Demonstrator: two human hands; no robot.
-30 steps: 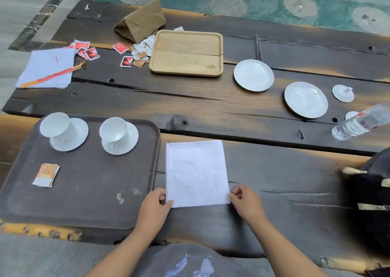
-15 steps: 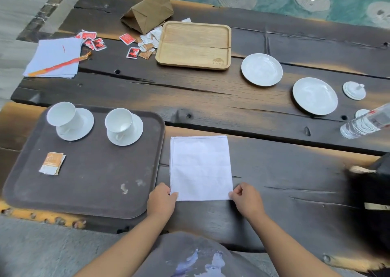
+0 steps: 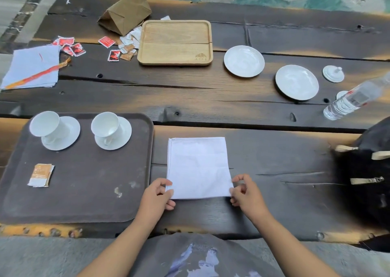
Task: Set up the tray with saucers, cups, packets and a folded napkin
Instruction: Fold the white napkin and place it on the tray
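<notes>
A dark brown tray (image 3: 84, 192) lies at the near left of the wooden table. On it stand two white cups on saucers, one at the far left (image 3: 45, 123) and one beside it (image 3: 105, 125), plus orange-and-white packets (image 3: 41, 175). A white napkin (image 3: 198, 167), folded to a rectangle, lies flat on the table just right of the tray. My left hand (image 3: 157, 196) pinches the napkin's near left corner. My right hand (image 3: 245, 193) pinches its near right corner.
A light wooden tray (image 3: 176, 41) sits at the far middle, with a brown paper bag (image 3: 126, 11) and scattered red and brown packets (image 3: 109, 49) to its left. Two empty saucers (image 3: 244, 61) (image 3: 297, 82), a small lid (image 3: 333, 73), a water bottle (image 3: 354, 98), a black bag (image 3: 367, 177) and spare napkins (image 3: 31, 67) lie around.
Both hands have kept to the napkin's near corners and their fingers now pinch the edge. The view has shifted a little; the napkin stays flat in place.
</notes>
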